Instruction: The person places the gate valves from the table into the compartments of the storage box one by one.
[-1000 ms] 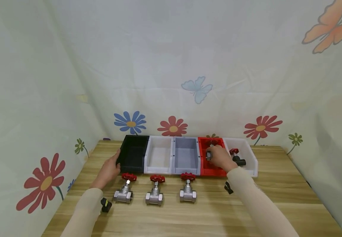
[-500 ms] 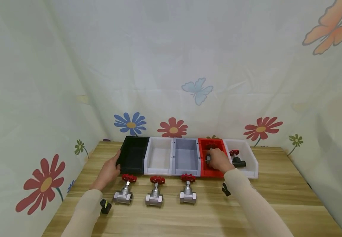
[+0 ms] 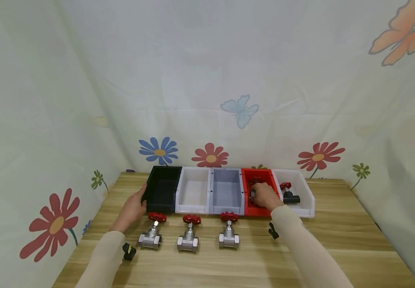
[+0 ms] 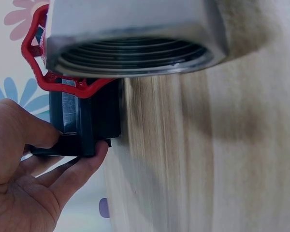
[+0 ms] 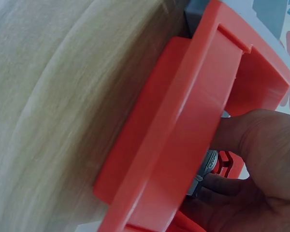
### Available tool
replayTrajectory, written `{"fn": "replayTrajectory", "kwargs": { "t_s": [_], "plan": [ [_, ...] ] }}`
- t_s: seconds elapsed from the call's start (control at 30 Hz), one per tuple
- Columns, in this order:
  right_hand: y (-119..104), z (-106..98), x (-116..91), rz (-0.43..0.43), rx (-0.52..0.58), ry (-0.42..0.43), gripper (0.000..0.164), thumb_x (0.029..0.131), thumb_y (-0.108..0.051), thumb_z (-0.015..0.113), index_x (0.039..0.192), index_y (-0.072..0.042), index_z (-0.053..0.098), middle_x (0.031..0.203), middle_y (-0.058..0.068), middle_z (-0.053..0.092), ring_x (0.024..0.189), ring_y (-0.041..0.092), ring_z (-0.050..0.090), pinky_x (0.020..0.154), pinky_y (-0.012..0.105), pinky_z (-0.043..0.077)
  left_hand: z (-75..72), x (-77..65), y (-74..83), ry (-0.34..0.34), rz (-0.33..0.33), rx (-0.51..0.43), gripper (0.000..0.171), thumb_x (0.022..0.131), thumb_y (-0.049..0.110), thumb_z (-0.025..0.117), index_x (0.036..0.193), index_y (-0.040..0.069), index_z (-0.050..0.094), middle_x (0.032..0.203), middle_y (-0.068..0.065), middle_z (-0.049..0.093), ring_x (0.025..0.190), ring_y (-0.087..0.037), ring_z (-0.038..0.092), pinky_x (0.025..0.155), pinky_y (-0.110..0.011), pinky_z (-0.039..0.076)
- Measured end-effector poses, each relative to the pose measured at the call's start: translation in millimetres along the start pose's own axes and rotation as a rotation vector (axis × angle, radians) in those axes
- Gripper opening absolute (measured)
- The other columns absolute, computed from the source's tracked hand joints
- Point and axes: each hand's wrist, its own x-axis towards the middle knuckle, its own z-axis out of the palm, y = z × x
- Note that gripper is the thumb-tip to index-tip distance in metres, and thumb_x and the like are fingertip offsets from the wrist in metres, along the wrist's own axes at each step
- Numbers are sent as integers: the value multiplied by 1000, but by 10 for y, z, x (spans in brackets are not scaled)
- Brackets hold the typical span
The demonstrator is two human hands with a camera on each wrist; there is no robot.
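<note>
My right hand (image 3: pixel 266 195) reaches into the red bin (image 5: pixel 157 159) and grips a metal gate valve (image 3: pixel 252 195) with a red handwheel. Fingers and thumb wrap its body low in the bin, and they hide much of it. At the row's left end, my left hand (image 3: pixel 132 209) holds the side of the black bin (image 3: pixel 162 188), thumb on one face and fingers on the other. Close to that hand stands a silver valve (image 3: pixel 150 237) with a red handwheel, its threaded opening large in the left wrist view.
Two more silver valves, a middle one (image 3: pixel 188 241) and a right one (image 3: pixel 229 238), stand before the bins. A white bin (image 3: pixel 194 209) and a grey bin (image 3: pixel 226 209) sit between black and red. The rightmost white bin (image 3: pixel 307 206) holds a dark valve (image 3: pixel 291 197) with a red handwheel.
My right hand has sunk a little lower in the red bin with the valve, its forearm shifting slightly left. The left hand keeps its place on the black bin.
</note>
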Motion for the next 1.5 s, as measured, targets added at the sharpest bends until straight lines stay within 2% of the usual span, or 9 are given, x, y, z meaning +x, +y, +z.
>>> {"fn": "replayTrajectory", "kwargs": {
  "t_s": [0.13, 0.23, 0.37, 0.47, 0.83, 0.97, 1.13, 1.3, 1.5],
  "plan": [
    [11, 22, 5, 15, 1, -8, 32, 82, 1, 67, 113, -7, 71, 98, 8, 68, 79, 23, 53, 76, 36, 51, 12, 7, -5, -3, -2, -11, 67, 91, -3, 52, 151, -8, 26, 139, -39, 45, 80, -30, 59, 79, -48, 51],
    [5, 20, 9, 15, -15, -17, 31, 82, 2, 65, 111, -8, 71, 97, 8, 68, 81, 24, 54, 76, 36, 50, 20, 5, -7, -1, 0, -11, 66, 91, -3, 52, 151, -8, 26, 139, -39, 45, 86, -34, 61, 81, -50, 51],
    [-11, 14, 2, 13, -31, -30, 27, 83, 4, 63, 105, -9, 72, 91, 8, 66, 80, 24, 53, 74, 35, 49, 20, -5, -6, 8, 5, -10, 66, 91, -3, 52, 151, -8, 26, 139, -38, 46, 103, -40, 62, 90, -56, 51],
    [-18, 18, 4, 20, -37, -33, 25, 84, 3, 62, 104, -10, 72, 89, 7, 64, 78, 23, 52, 73, 35, 48, 16, -6, -5, 9, 5, -11, 66, 91, -3, 51, 151, -8, 26, 140, -38, 45, 107, -41, 61, 93, -58, 49],
    [-73, -4, -38, 6, -67, -7, 21, 84, -1, 65, 104, -7, 71, 88, 7, 66, 76, 22, 54, 72, 35, 50, 25, -2, -28, -2, 5, -8, 66, 92, -1, 51, 152, -7, 24, 142, -37, 43, 94, -34, 60, 89, -54, 51],
    [-82, -28, -72, -11, -76, 18, 24, 84, -1, 67, 106, -7, 71, 95, 9, 69, 85, 24, 58, 82, 41, 54, 39, 4, -29, 0, 7, -7, 66, 92, -1, 51, 152, -7, 24, 142, -37, 44, 95, -34, 60, 89, -55, 51],
    [-83, -68, -127, -17, -89, 39, 34, 84, -4, 66, 118, -7, 70, 106, 11, 70, 98, 27, 60, 97, 47, 51, 35, 1, -21, -3, 4, -4, 66, 92, -1, 51, 152, -7, 24, 141, -37, 44, 93, -33, 60, 87, -54, 51],
    [-91, -111, -214, -38, -112, 58, 39, 87, -10, 66, 126, -7, 65, 116, 14, 66, 104, 29, 61, 98, 49, 51, 18, -5, 1, -14, -16, -17, 67, 92, -1, 51, 153, -7, 23, 142, -38, 43, 78, -28, 57, 75, -44, 50],
    [-145, -224, -364, -40, -129, 56, 50, 87, -23, 71, 134, -10, 60, 132, 17, 59, 117, 35, 59, 98, 56, 49, 3, -5, 15, -18, -30, -9, 67, 93, 0, 51, 153, -6, 22, 139, -39, 46, 68, -23, 52, 71, -40, 48]
  ]
}}
